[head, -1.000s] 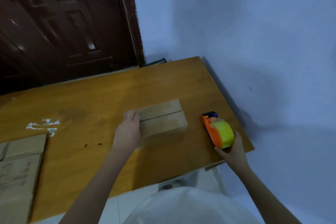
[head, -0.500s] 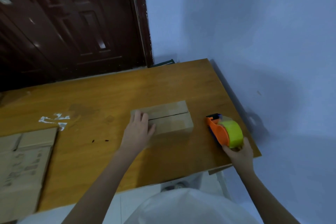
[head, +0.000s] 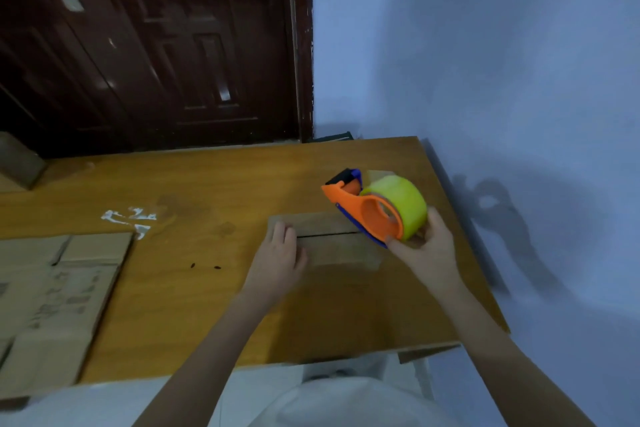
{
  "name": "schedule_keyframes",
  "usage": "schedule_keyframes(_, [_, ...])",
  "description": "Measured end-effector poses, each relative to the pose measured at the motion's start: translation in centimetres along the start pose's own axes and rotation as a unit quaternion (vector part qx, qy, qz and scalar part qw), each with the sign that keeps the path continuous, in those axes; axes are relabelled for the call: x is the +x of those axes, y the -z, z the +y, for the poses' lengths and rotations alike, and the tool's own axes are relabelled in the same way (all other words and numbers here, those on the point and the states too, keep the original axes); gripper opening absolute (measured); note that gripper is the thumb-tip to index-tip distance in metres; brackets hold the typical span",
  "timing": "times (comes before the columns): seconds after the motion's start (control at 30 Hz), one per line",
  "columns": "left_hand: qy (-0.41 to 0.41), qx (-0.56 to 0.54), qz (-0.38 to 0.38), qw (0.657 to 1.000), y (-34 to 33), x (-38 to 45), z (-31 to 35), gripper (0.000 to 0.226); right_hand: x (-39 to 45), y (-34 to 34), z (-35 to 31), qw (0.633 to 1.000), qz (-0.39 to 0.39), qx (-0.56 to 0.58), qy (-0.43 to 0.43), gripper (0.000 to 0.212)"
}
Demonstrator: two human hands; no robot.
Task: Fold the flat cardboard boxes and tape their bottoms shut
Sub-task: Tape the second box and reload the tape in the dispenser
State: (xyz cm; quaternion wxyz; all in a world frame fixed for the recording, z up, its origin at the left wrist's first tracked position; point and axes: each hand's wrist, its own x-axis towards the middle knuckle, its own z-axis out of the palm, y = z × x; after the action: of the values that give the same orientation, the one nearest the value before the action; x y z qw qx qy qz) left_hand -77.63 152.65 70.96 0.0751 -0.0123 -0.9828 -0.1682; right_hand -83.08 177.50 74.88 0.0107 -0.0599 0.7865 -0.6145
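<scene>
The cardboard box (head: 332, 243), folded with its two bottom flaps meeting along a dark seam, sits on a wooden table (head: 194, 184) toward the table's right edge, roughly midway between its far and near edges. The tabletop is orange-brown wood with a white smear (head: 130, 220) left of centre and two small dark specks nearer the front edge. A stack of flat cardboard (head: 52, 291) lies at the near left corner, overhanging the front edge. Behind the table stands a dark red-brown panelled door (head: 156, 45); a pale blue wall (head: 485, 62) runs along the table's right edge and carries the shadow of the hands.

The left hand (head: 277, 263) rests flat on the left end of the box, fingers straight and close together across the seam. The right hand (head: 427, 253) grips an orange tape dispenser (head: 374, 210) loaded with a yellow-green roll, thumb and fingers curled round its rear. The dispenser is above the right end of the box, tilted, its blue and black nose pointing toward the far edge of the table.
</scene>
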Motion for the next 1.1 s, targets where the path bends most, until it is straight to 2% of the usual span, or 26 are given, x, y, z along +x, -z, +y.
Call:
schedule_keyframes(0.13, [0.031,-0.033,-0.029,0.999,0.5,-0.4,-0.3,0.041,-0.4,-2.5,-0.9,0.996,-0.068,-0.015,0.062,0.041])
schedule_keyframes(0.27, [0.043,-0.061,-0.026,0.997,1.0,-0.6,-0.4,0.046,-0.5,-3.5,-0.3,0.993,-0.100,-0.029,0.063,0.036])
schedule_keyframes(0.4, [0.072,-0.099,0.004,0.992,1.4,-1.3,-0.3,0.029,-0.6,-4.2,0.1,0.987,-0.139,-0.068,0.035,0.036])
schedule_keyframes(0.47, [0.076,-0.100,0.051,0.991,2.0,-1.6,0.1,0.017,-0.5,-4.2,-0.2,0.985,-0.143,-0.087,0.029,0.037])
schedule_keyframes(0.5, [0.067,-0.082,0.086,0.991,2.4,-1.7,0.3,0.014,-0.5,-4.1,-0.3,0.984,-0.149,-0.093,0.025,0.037])
schedule_keyframes(0.57, [0.028,-0.026,0.155,0.987,3.6,-1.4,1.0,0.028,-0.5,-4.1,-0.4,0.981,-0.161,-0.105,0.016,0.036])
schedule_keyframes(0.63, [-0.048,0.023,0.198,0.979,4.9,-0.7,2.0,0.043,-0.5,-4.0,-0.5,0.980,-0.164,-0.109,0.011,0.037])
schedule_keyframes(0.73, [-0.149,0.088,0.199,0.965,6.3,0.7,2.7,0.045,-0.4,-4.1,-0.7,0.981,-0.160,-0.108,0.012,0.038])
schedule_keyframes(0.87, [-0.234,0.124,0.210,0.941,6.7,1.9,2.4,0.026,-0.5,-4.1,-0.8,0.982,-0.162,-0.100,0.005,0.043])
schedule_keyframes(0.93, [-0.260,0.118,0.213,0.934,7.0,2.1,2.3,0.017,-0.5,-4.0,-0.8,0.981,-0.166,-0.103,0.002,0.042])
schedule_keyframes(1.1, [-0.261,0.093,0.225,0.934,7.0,2.5,2.1,0.020,-0.5,-4.3,-0.9,0.977,-0.176,-0.124,0.006,0.044])
